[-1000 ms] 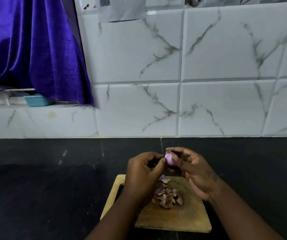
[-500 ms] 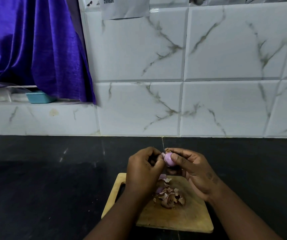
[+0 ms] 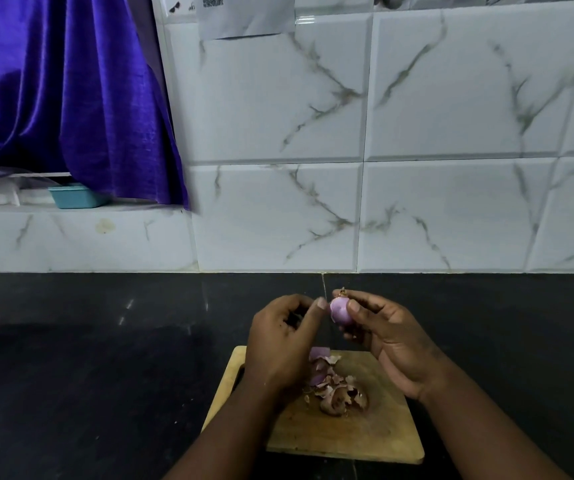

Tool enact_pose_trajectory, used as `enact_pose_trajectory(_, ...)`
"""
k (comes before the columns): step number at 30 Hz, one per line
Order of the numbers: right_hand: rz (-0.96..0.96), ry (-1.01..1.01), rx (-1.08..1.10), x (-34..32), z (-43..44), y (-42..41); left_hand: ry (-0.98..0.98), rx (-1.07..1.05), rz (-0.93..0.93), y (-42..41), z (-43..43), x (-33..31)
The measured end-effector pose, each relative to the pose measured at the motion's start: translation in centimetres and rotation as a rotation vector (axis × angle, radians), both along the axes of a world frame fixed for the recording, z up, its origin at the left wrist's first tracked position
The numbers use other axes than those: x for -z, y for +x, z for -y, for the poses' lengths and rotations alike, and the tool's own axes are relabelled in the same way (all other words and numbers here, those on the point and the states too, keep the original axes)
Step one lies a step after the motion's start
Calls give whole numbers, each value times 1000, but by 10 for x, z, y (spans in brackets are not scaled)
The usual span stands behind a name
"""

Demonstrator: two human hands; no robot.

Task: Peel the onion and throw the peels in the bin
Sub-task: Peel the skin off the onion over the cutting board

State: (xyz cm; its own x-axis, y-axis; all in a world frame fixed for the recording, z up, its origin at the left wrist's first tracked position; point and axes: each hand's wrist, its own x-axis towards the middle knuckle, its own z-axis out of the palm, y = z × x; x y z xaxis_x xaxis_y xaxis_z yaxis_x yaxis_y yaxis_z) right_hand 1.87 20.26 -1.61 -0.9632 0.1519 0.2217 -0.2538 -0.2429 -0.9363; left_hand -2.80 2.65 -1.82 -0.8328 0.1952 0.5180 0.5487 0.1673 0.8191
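While the right hand [image 3: 387, 336] is pinching the small purple onion [image 3: 341, 310] between thumb and fingers, it is holding it in the air just above the far edge of the wooden cutting board [image 3: 347, 434]. The left hand [image 3: 283, 341] is sitting just beside the onion, fingers curled, thumb tip near its skin; whether it is touching, I cannot tell. Loose peels [image 3: 335, 386] are lying heaped on the board, under both hands.
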Motion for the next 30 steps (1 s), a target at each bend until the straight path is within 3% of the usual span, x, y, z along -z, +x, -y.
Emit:
enact_pose_trajectory(19,-1,19,24,1,0,-1,-4,117,52,4,-4,1)
enact_pose_trajectory(30,-44,167,116,-3,4,2,-237,-119,-218,9,-6,2)
